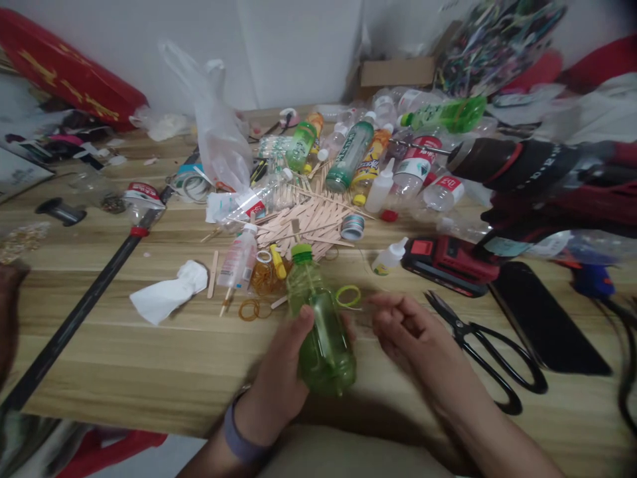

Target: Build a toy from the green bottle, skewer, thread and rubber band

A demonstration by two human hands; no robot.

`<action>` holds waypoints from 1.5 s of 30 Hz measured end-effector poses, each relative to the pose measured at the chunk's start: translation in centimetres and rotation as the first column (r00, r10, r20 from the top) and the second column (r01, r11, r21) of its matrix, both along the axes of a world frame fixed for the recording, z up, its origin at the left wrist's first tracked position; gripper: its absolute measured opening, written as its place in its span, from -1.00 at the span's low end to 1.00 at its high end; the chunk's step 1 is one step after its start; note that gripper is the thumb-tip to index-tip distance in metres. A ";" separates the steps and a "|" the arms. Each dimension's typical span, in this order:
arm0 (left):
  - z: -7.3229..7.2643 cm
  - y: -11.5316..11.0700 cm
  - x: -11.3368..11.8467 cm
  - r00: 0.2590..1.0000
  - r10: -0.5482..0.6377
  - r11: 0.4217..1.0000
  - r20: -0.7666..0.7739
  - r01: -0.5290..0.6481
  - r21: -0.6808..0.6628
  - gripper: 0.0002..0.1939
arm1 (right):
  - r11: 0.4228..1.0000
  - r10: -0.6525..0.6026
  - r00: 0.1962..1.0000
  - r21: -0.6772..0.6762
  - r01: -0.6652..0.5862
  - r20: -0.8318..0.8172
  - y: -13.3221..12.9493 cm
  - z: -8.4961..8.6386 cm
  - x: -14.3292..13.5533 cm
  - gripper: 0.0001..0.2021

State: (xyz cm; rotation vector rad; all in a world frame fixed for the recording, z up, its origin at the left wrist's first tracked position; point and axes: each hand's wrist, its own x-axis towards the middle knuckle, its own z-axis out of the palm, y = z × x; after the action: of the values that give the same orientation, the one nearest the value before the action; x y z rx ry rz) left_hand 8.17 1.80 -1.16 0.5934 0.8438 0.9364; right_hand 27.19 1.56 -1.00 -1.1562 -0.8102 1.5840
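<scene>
My left hand [281,372] is wrapped around a clear green plastic bottle [323,332], which is tilted with its green cap away from me. A thin wooden stick [295,229] rises at the cap, and something straight shows inside the bottle. To the right of it, my right hand [411,335] has its fingers curled and pinched together, a little blurred. What they hold, if anything, I cannot make out. A yellow-green ring [348,296] lies on the table between the bottle and that hand. Black-handled scissors [480,335] lie just right of my right hand.
Wooden craft sticks [308,222] are heaped behind the bottle, with several plastic bottles beyond. A red and black power drill [527,186] stands at right, near a black phone [550,315]. A small glue bottle [391,257] and crumpled tissue [172,292] lie nearby. At left, another person's hand [8,312] shows.
</scene>
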 end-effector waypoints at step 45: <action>1.3 1.4 -4.6 0.994 0.085 0.962 0.074 -0.063 -0.265 -0.59 | 0.989 -0.142 0.988 0.061 0.138 0.056 -0.3 3.1 5.4 -0.51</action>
State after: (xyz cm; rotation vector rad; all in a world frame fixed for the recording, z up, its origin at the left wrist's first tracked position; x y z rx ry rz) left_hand 3.60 3.20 0.16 0.2927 0.9007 0.8928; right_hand 32.64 1.26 2.05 -1.1979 -0.7906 1.4082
